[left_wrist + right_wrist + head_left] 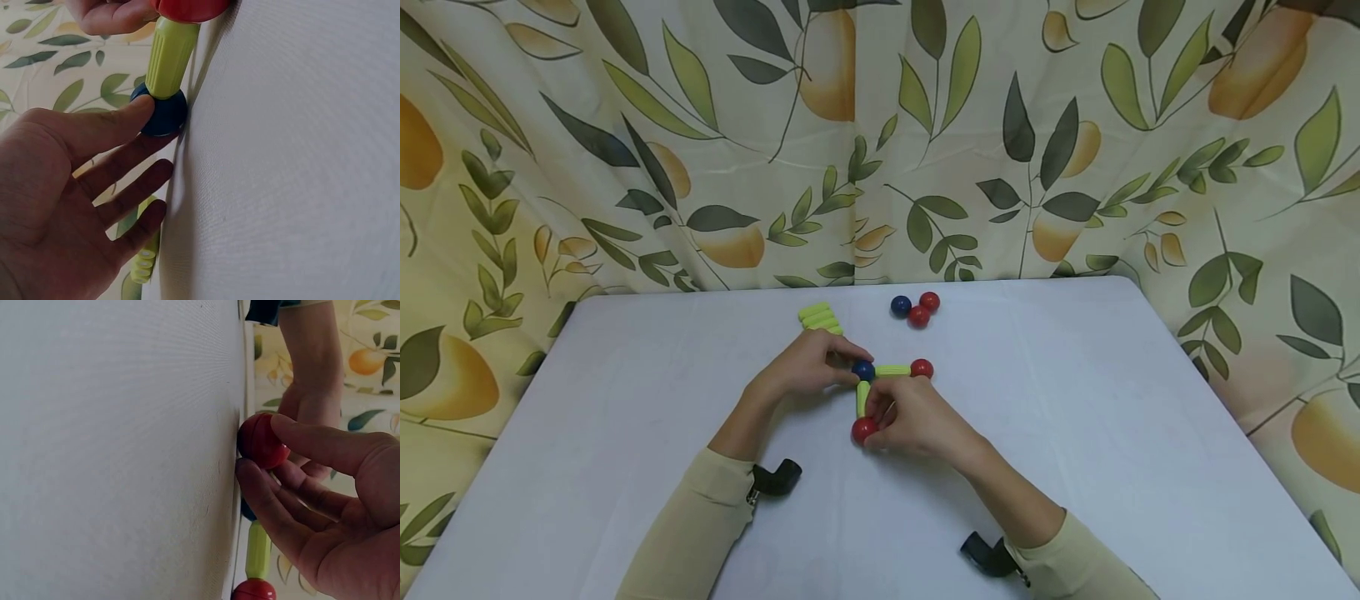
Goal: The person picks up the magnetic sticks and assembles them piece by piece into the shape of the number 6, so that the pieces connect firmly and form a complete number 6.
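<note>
On the white table, a blue ball [863, 370] forms the corner of an L of two lime-green ribbed rods. One rod [892, 371] runs right to a red ball [922, 368]; the other rod [862, 400] runs toward the front to a second red ball [864, 430]. My left hand [808, 360] pinches the blue corner ball between thumb and fingers, its other fingers spread in the left wrist view. My right hand [917, 417] grips the front red ball, thumb on one side and fingers on the other, as the right wrist view [262, 440] shows.
Several loose lime-green rods [820, 317] lie side by side behind my left hand. Farther back, a loose blue ball [901, 307] sits with two red balls [919, 317]. A leaf-and-fruit patterned curtain [880, 150] hangs behind the table.
</note>
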`<action>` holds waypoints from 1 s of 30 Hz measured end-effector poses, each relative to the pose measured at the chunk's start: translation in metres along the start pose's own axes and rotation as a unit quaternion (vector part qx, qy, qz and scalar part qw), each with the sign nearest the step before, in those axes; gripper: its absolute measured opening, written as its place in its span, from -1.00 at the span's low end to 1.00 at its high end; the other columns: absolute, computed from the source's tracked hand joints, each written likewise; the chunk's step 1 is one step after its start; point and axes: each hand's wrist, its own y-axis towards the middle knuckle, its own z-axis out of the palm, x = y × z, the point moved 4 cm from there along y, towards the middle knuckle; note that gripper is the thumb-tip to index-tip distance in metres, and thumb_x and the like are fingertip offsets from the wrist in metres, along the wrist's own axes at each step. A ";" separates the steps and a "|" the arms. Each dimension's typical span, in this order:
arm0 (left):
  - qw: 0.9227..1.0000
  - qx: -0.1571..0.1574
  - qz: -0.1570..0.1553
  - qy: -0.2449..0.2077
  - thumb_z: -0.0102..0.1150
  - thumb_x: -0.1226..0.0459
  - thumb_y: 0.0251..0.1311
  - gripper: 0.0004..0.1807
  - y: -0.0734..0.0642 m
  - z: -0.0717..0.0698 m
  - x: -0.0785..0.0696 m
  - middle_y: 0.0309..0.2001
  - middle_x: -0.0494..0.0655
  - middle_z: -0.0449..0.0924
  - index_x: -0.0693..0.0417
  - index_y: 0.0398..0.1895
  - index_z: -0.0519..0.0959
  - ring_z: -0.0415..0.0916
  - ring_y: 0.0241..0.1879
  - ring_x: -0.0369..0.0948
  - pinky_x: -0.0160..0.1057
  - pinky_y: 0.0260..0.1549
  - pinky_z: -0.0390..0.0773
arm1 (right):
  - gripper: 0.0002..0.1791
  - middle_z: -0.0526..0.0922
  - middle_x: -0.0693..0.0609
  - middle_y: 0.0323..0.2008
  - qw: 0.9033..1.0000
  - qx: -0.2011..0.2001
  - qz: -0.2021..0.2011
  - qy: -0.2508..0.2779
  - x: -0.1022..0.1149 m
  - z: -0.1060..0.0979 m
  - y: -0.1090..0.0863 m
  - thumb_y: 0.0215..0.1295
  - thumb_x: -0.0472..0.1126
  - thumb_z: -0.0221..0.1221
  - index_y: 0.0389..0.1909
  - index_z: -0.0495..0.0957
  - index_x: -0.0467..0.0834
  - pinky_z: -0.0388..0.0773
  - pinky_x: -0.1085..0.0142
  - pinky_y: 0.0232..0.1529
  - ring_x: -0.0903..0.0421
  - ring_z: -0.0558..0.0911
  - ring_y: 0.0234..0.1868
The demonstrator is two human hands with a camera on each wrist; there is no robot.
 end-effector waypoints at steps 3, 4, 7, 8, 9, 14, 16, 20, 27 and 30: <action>1.000 0.000 -0.006 -0.002 0.45 0.28 0.25 -0.66 0.000 0.000 0.001 0.03 -0.21 0.79 -0.10 0.10 0.77 0.63 0.10 -0.21 -0.10 0.16 0.57 | -0.65 0.67 0.01 -0.31 1.000 0.001 0.004 0.001 0.000 0.000 0.000 -0.05 -0.28 0.62 -0.30 0.64 -0.10 0.68 0.29 -0.29 0.07 0.65 -0.28; 1.000 0.000 -0.007 -0.001 0.46 0.28 0.25 -0.66 0.000 0.000 0.000 0.03 -0.21 0.78 -0.10 0.10 0.77 0.63 0.10 -0.21 -0.09 0.17 0.57 | -0.65 0.67 0.01 -0.31 1.000 0.001 0.004 0.001 -0.001 0.000 0.000 -0.05 -0.28 0.62 -0.29 0.64 -0.10 0.68 0.29 -0.29 0.07 0.65 -0.28; 1.000 -0.002 -0.008 0.001 0.46 0.28 0.25 -0.66 0.000 0.000 0.001 0.04 -0.21 0.78 -0.10 0.10 0.77 0.62 0.10 -0.21 -0.10 0.17 0.57 | -0.65 0.67 0.01 -0.31 1.000 0.001 0.006 0.002 -0.001 0.000 0.001 -0.05 -0.28 0.62 -0.30 0.64 -0.10 0.68 0.30 -0.29 0.08 0.64 -0.28; 1.000 -0.002 -0.008 0.002 0.46 0.28 0.25 -0.66 0.000 0.000 0.001 0.04 -0.21 0.78 -0.10 0.10 0.77 0.62 0.11 -0.21 -0.10 0.16 0.57 | -0.65 0.67 0.01 -0.31 1.000 0.000 0.006 0.002 -0.002 0.000 0.001 -0.05 -0.28 0.62 -0.30 0.64 -0.10 0.68 0.30 -0.29 0.08 0.64 -0.28; 1.000 -0.003 -0.008 0.003 0.45 0.28 0.25 -0.66 0.000 0.000 0.001 0.04 -0.21 0.78 -0.11 0.10 0.77 0.62 0.11 -0.21 -0.10 0.16 0.57 | -0.65 0.67 0.01 -0.31 1.000 0.000 0.006 0.002 -0.002 0.001 0.001 -0.05 -0.28 0.62 -0.30 0.64 -0.10 0.68 0.30 -0.29 0.08 0.64 -0.28; 1.000 -0.005 -0.006 0.006 0.46 0.28 0.24 -0.66 0.000 0.001 0.001 0.04 -0.22 0.78 -0.13 0.09 0.78 0.62 0.11 -0.22 -0.11 0.16 0.57 | -0.65 0.67 0.02 -0.31 1.000 0.001 0.005 -0.001 -0.002 0.001 0.002 -0.05 -0.27 0.62 -0.30 0.65 -0.10 0.68 0.32 -0.29 0.10 0.64 -0.29; 1.000 -0.006 -0.004 0.007 0.47 0.28 0.24 -0.66 0.000 0.001 0.001 0.04 -0.22 0.78 -0.13 0.09 0.78 0.63 0.11 -0.22 -0.10 0.17 0.57 | -0.65 0.67 0.03 -0.31 1.000 0.001 0.005 0.000 -0.002 0.001 0.002 -0.05 -0.28 0.62 -0.30 0.65 -0.10 0.68 0.33 -0.29 0.11 0.64 -0.29; 1.000 -0.007 -0.005 0.008 0.47 0.26 0.24 -0.65 0.000 0.001 0.002 0.04 -0.23 0.78 -0.14 0.10 0.77 0.62 0.11 -0.22 -0.10 0.17 0.57 | -0.65 0.67 0.03 -0.32 1.000 0.000 0.008 0.001 -0.001 0.001 0.002 -0.05 -0.28 0.62 -0.30 0.64 -0.10 0.68 0.32 -0.29 0.09 0.64 -0.28; 1.000 -0.011 -0.009 0.010 0.49 0.26 0.22 -0.64 -0.001 0.001 0.002 0.03 -0.23 0.79 -0.14 0.09 0.78 0.63 0.10 -0.22 -0.12 0.16 0.57 | -0.65 0.67 0.02 -0.32 1.000 -0.003 0.012 0.000 -0.001 0.001 0.002 -0.05 -0.28 0.62 -0.30 0.64 -0.10 0.68 0.31 -0.29 0.08 0.64 -0.28; 1.000 -0.014 -0.004 0.013 0.49 0.26 0.22 -0.64 -0.001 0.000 0.002 0.02 -0.23 0.79 -0.14 0.09 0.78 0.64 0.10 -0.22 -0.11 0.16 0.57 | -0.65 0.67 0.02 -0.32 1.000 -0.004 0.009 0.000 -0.001 0.002 0.002 -0.05 -0.28 0.62 -0.30 0.64 -0.11 0.68 0.31 -0.29 0.07 0.64 -0.27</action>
